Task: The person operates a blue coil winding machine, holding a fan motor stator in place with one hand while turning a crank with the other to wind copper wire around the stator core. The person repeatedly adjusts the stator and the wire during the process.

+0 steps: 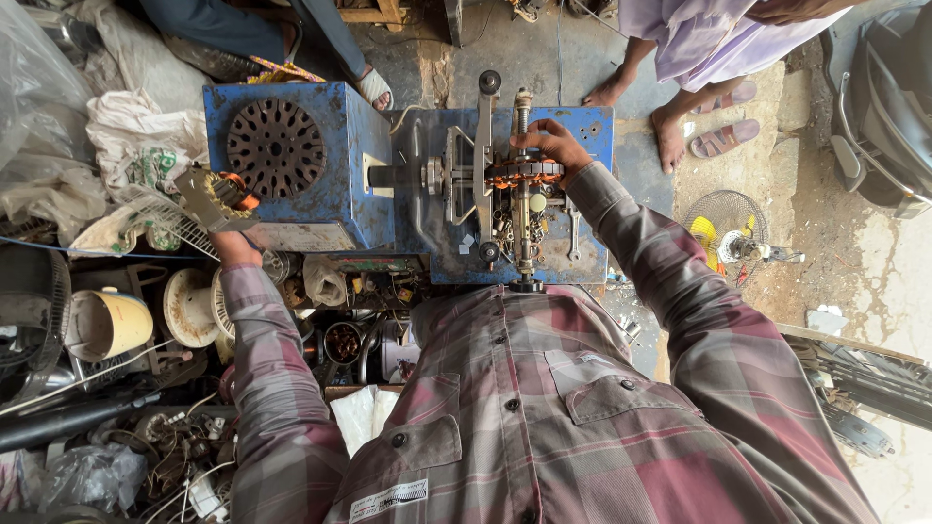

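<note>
Right hand (551, 144) gripping copper-wound stator (524, 173) on blue winding machine (388, 184), left hand (228, 238) holding second stator (221, 194), cluttered workshop, dusty concrete floor (835, 243)

The picture is bright with soft daylight. The ground (854, 262) at the right of the frame is the lightest part and looks a bit washed out. The lower left corner is dark and shady. Shadows are soft, with no hard edges. The middle is sharp and clear. The edges bend and stretch, like through a round lens. The white plastic bags (39, 107) at the upper left shine a little.
</note>
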